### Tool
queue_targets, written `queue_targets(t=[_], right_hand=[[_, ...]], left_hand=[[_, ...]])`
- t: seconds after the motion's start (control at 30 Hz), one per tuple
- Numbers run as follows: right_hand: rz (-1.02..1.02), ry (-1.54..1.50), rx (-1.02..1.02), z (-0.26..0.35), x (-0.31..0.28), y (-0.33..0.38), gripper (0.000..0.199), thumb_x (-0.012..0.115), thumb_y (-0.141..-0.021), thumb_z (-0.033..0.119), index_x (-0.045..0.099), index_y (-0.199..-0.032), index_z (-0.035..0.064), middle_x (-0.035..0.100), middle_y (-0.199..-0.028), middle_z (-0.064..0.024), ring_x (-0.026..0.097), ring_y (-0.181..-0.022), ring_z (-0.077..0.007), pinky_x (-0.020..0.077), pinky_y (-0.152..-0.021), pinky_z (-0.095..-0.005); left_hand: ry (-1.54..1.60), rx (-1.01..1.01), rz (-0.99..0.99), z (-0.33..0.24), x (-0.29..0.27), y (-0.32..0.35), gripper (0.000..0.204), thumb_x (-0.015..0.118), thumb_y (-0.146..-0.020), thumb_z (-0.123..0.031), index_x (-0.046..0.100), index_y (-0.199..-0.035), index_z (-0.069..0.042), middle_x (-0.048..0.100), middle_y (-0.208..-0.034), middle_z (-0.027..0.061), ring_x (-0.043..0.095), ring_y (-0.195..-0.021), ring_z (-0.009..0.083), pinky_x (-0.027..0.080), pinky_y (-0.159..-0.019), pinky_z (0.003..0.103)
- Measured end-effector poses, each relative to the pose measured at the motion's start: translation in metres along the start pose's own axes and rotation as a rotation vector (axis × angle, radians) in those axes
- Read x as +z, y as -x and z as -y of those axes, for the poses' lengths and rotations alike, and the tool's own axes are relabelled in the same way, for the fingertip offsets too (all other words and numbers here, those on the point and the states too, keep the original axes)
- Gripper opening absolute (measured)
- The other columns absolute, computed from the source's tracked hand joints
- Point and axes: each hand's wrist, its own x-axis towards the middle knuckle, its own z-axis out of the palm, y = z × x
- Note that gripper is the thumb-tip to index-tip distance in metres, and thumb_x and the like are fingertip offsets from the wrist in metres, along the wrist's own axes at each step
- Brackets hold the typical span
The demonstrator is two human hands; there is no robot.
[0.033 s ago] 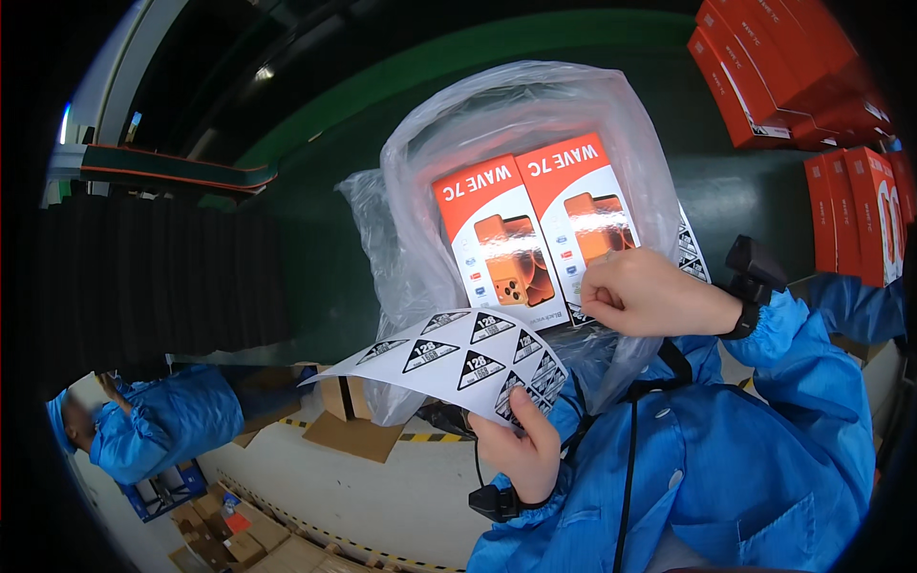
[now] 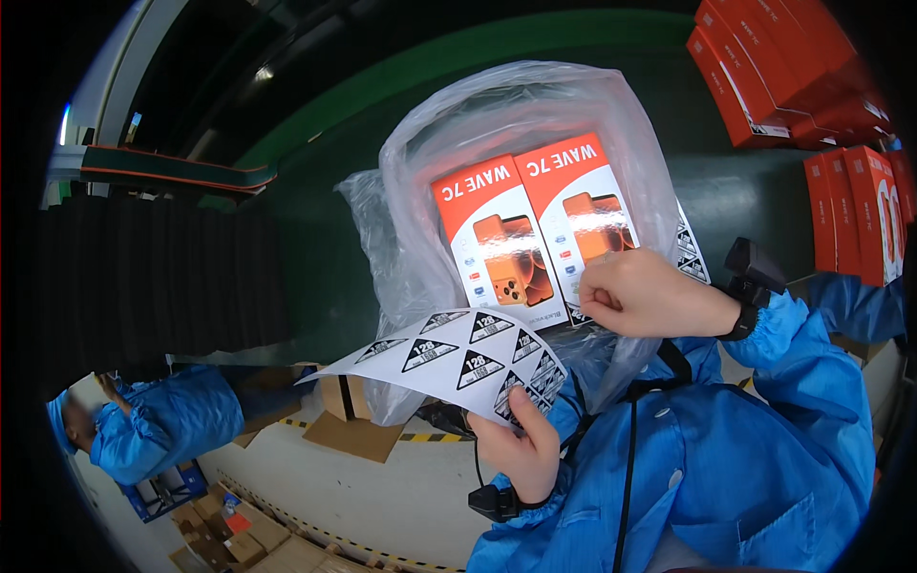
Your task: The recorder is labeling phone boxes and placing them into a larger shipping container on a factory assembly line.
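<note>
Two red-and-white phone boxes [image 2: 497, 239] lie side by side in an opened clear plastic bag [image 2: 411, 181], each printed with an orange phone. My left hand [image 2: 521, 449] pinches the near edge of a curved white sticker sheet [image 2: 411, 368] with black triangular stickers, thumb on top. The sheet's upper edge comes close to the near end of the left box. My right hand [image 2: 650, 296] rests with curled fingers on the near end of the right box. A black sticker corner shows beside these fingers; whatever they may hold is hidden.
Stacks of similar red boxes [image 2: 764, 67] stand at the far right on the dark green work surface [image 2: 735, 201]. Another sticker sheet [image 2: 690, 250] lies right of the bag. At the left, a person in blue [image 2: 172, 420] is near cardboard boxes [image 2: 244, 544] on the floor.
</note>
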Motion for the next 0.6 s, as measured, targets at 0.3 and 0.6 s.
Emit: queue_targets(t=[0.3,0.6], right_hand=[[-0.054,-0.086,0.022,0.003,-0.030,0.022,0.032,0.067,-0.075,0.013,0.039,-0.088,0.0043,0.047,-0.082,-0.0115,0.057,-0.074,-0.0230,0.0445,-0.063,-0.0301],[-1.074,-0.263,-0.129,-0.152,-0.131,0.008,0.043,0.063,-0.082,0.018,0.043,-0.114,-0.0026,0.050,-0.110,-0.0149,0.052,-0.103,-0.0218,0.0445,-0.086,-0.0320]], left_hand=[[0.027,0.015,-0.030,-0.014,0.002,0.000,0.034,0.050,-0.090,-0.007,0.040,-0.117,0.010,0.058,-0.100,0.0200,0.059,-0.085,0.0213,0.047,-0.073,0.030],[0.117,-0.066,-0.079,-0.041,0.014,0.012,0.037,0.051,-0.090,-0.008,0.041,-0.122,0.008,0.053,-0.113,0.0236,0.056,-0.099,0.0280,0.046,-0.085,0.036]])
